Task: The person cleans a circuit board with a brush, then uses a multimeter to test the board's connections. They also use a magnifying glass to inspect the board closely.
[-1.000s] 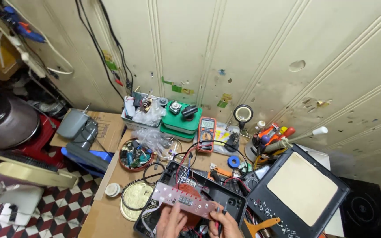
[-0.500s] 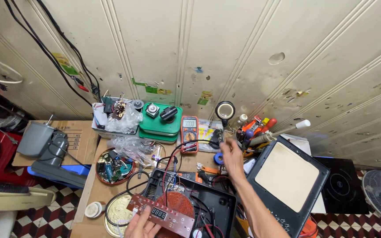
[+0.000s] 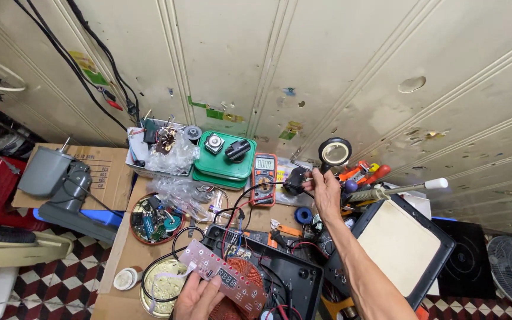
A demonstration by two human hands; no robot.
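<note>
The right hand (image 3: pixel 328 192) has left the circuit board (image 3: pixel 223 275) and gone up to the magnifying glass (image 3: pixel 335 152), fingers closed on its handle (lens just above the grip). The left hand (image 3: pixel 195 296) alone now pinches the board, down low.

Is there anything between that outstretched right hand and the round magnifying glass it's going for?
Nothing visible. The right hand is already at the black stem just below the magnifying glass, its fingers closed around it. The orange multimeter sits off to the side.
</note>
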